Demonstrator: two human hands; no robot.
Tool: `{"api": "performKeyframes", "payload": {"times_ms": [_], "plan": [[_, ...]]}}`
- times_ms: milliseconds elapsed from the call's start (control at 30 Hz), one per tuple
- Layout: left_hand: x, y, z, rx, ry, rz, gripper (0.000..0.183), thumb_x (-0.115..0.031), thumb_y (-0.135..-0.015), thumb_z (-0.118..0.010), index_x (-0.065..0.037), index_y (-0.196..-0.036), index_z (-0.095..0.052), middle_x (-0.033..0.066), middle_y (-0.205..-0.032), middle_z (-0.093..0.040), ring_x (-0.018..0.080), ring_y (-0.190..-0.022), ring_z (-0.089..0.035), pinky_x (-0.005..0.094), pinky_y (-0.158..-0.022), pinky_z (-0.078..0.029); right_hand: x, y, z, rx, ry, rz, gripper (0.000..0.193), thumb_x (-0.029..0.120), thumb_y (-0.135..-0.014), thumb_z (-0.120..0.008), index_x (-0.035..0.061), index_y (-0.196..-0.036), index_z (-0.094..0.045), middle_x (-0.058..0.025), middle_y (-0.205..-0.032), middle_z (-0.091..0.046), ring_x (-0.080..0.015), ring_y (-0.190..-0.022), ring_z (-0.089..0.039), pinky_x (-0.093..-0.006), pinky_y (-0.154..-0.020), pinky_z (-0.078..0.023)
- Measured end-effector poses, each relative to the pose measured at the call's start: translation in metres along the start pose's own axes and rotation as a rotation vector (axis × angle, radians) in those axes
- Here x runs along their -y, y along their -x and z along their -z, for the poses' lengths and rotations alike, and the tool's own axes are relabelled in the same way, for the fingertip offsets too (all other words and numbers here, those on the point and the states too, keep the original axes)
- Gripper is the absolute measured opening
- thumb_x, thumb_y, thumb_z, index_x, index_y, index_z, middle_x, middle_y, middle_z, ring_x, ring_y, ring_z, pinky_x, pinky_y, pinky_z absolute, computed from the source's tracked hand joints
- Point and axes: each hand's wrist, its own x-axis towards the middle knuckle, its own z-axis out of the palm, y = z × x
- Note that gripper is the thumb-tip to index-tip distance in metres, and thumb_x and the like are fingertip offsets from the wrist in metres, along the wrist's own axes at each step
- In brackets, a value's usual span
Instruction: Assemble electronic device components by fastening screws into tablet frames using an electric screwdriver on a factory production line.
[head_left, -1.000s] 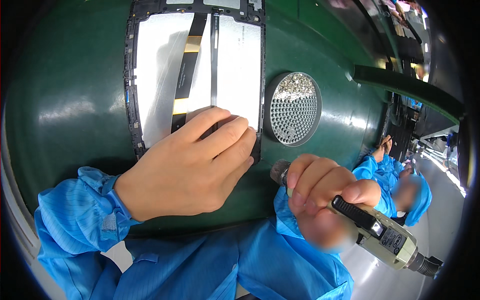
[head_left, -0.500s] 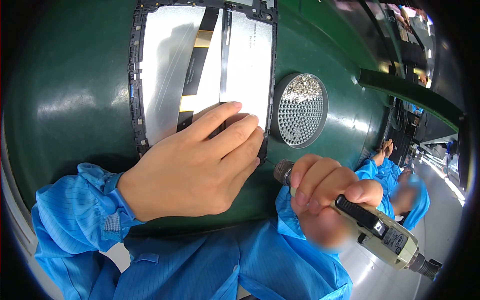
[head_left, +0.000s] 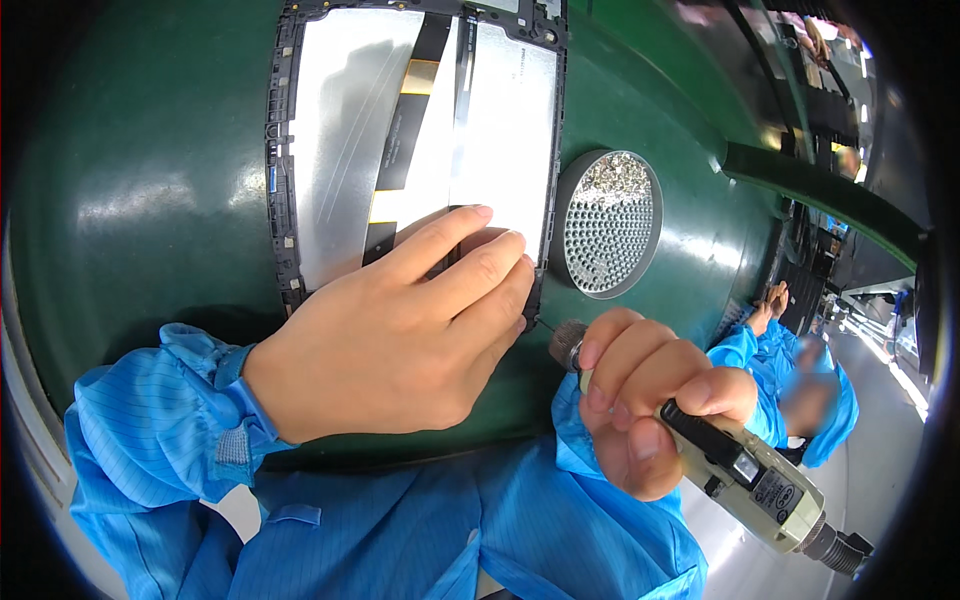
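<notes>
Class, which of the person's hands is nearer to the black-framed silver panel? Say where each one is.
The left hand: it lies over the lower part of the black-framed silver panel. The right hand is beyond its lower right corner, gripping a powered screwdriver.

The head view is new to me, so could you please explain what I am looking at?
There is no robot: a person works bare-handed, seen from above through a head-worn fisheye camera that bends straight edges. The left hand rests on a silver panel in a black frame, lying on a green table. Right of the frame is a round grey dish of small metal pieces. The right hand grips a pale handheld tool, its nose toward the frame's lower right corner.
</notes>
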Motion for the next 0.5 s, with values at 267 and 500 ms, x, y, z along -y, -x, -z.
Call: {"api": "performKeyframes", "payload": {"times_ms": [267,500], "plan": [[0.001,-0.005,-0.002,0.016,-0.006,-0.003,0.019,-0.014,-0.079,-0.068,-0.004,-0.093,-0.074,0.0169,-0.112,-0.064,0.0314,-0.113,-0.057,0.0491,-0.105,-0.041,-0.002,-0.001,0.010,-0.006,-0.029,0.024,0.037,0.002,-0.080,-0.063,0.0071,-0.112,-0.047,-0.0064,-0.069,-0.053,-0.0199,-0.060,-0.054,-0.0416,-0.062,-0.046],[-0.008,-0.003,-0.001,0.036,-0.093,0.031,0.023,-0.010,-0.077,-0.068,-0.003,-0.098,-0.073,0.0197,-0.115,-0.063,0.0342,-0.117,-0.056,0.0512,-0.107,-0.039,-0.001,-0.012,0.028,-0.294,0.010,0.061,0.040,0.011,-0.083,-0.064,0.0085,-0.118,-0.046,-0.0065,-0.065,-0.050,-0.0204,-0.059,-0.053,-0.0423,-0.065,-0.046]]}}
